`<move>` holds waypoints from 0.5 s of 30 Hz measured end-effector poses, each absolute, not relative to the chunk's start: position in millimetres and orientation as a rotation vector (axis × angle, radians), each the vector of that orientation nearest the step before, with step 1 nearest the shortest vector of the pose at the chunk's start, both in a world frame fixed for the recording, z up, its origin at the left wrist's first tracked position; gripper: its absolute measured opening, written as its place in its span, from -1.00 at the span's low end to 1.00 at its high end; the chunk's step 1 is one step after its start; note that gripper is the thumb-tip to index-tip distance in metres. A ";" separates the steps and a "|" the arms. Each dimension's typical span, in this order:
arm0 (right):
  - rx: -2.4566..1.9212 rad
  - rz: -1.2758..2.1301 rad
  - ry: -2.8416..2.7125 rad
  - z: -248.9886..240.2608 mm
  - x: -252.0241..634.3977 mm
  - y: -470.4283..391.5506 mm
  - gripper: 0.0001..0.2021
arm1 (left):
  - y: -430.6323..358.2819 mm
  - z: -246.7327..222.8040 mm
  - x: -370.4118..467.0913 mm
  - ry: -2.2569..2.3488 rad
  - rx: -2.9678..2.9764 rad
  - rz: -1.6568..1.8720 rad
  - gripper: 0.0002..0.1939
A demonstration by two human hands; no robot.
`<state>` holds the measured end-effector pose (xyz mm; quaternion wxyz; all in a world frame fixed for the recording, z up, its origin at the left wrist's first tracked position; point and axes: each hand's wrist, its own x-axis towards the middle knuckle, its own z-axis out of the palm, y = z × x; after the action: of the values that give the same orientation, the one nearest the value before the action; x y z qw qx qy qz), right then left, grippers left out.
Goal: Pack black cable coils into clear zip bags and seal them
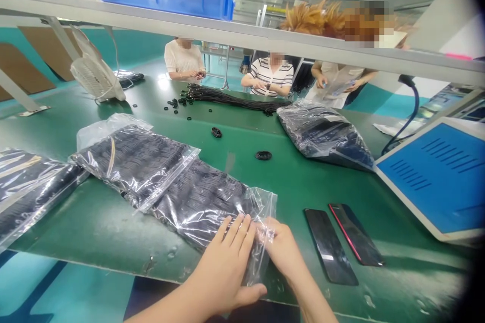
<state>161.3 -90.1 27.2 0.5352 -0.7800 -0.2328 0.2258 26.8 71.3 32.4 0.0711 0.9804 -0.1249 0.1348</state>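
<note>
A clear zip bag (208, 197) packed with black coiled cables lies on the green table, its open end toward me. My left hand (231, 252) rests flat on that end with its fingers stretched out. At the bag's right edge, my right hand (276, 239) pinches the clear plastic between thumb and fingers. Another filled bag (132, 161) overlaps it on the upper left, and a third bag (30, 192) lies at the far left.
Two dark phones (330, 247) (356, 234) lie right of my hands, near a blue-panelled box (435, 176). Beyond are small black coils (263, 155), a filled bag (326, 133), a cable bundle (235, 99) and a white fan (94, 73). Several people sit or stand across the table, beneath a shelf (246, 33).
</note>
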 end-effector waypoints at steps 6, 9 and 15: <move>-1.903 0.425 -0.505 20.1 176.6 -85.8 -0.47 | 68.3 21.1 29.4 -0.403 3.026 0.400 -0.02; -1.929 0.298 -0.508 16.1 187.6 -70.3 -0.43 | 69.0 21.2 28.9 -0.401 3.042 0.420 -0.04; -1.917 0.271 -0.498 19.2 187.2 -62.7 -0.60 | 68.2 25.1 26.6 -0.322 3.026 0.542 -0.08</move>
<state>187.2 -62.7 19.2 0.5408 -0.8066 -0.2095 0.1142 26.6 68.2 25.1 0.0255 0.9787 -0.1042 0.1752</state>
